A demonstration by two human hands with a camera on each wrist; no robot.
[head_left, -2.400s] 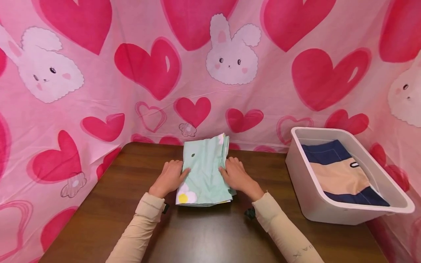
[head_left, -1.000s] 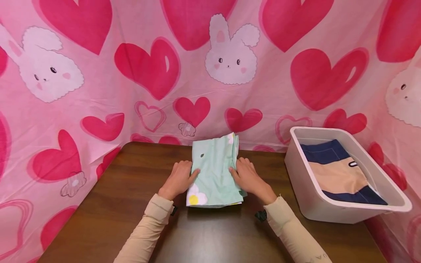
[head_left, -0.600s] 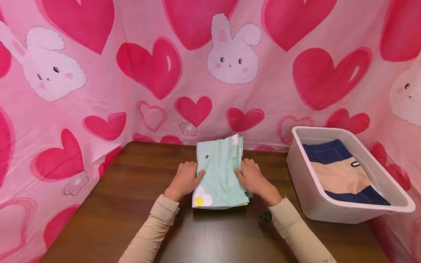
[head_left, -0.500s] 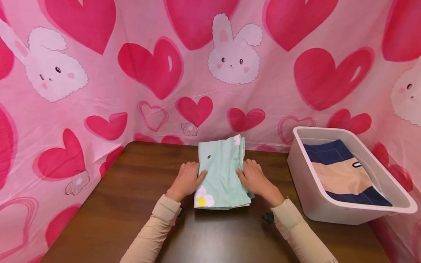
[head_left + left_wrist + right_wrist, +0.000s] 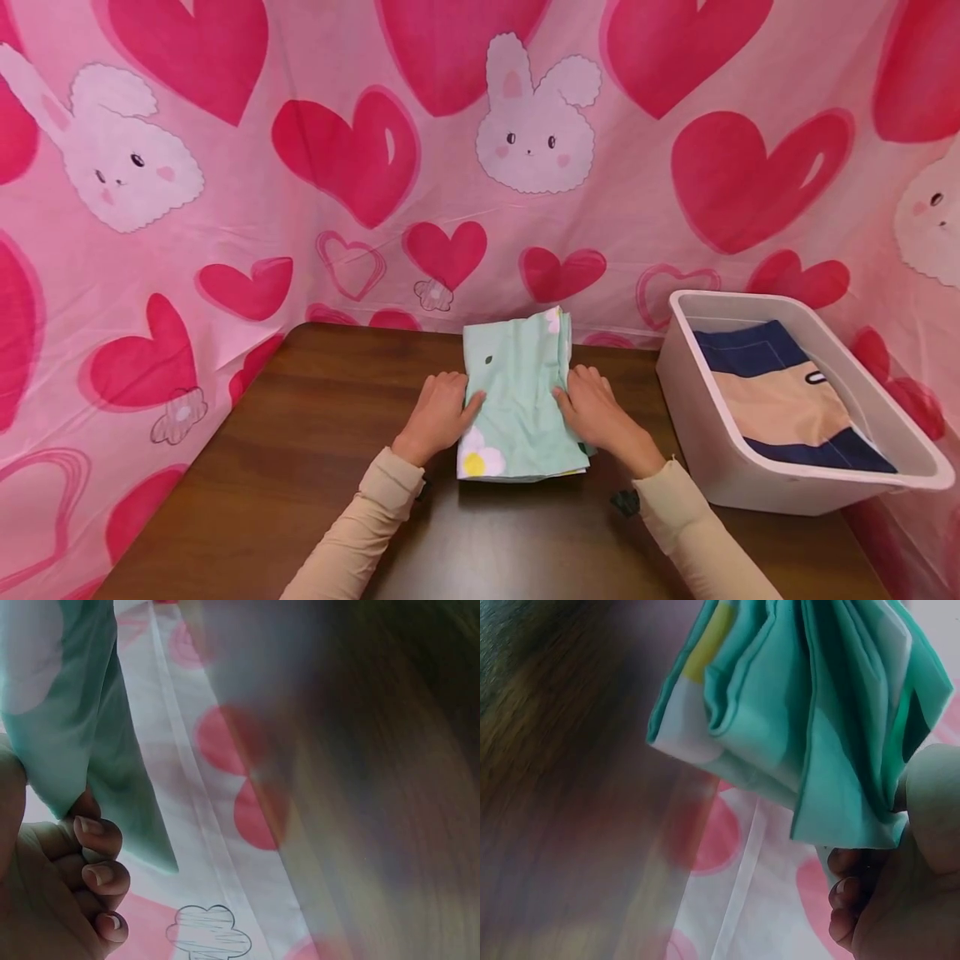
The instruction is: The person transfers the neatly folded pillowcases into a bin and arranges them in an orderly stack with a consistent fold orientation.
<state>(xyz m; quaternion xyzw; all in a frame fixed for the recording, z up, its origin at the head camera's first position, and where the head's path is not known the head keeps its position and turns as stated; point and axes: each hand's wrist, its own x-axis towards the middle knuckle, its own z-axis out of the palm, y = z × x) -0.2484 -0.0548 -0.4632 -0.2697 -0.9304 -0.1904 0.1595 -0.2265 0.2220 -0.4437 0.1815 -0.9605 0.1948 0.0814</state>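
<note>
A folded mint-green cloth printed with white-and-yellow daisies is held between both hands over the table. Its left edge is pinched by my left hand, thumb on the top face and fingers underneath. My right hand grips the opposite edge the same way. From the left wrist, a corner of the cloth hangs beside curled fingertips. In the right wrist view, several loose layers of the cloth fan out at the near end, raised off the wood.
To the right stands a light grey plastic bin holding a folded navy-and-peach fabric piece. The dark brown wooden table ends at the back against a pink curtain with hearts and rabbits, which also hangs along both sides.
Both hands have carried the folded cloth steadily to the right, toward the bin, keeping the same grip. The bin and the fabric in it have stayed put.
</note>
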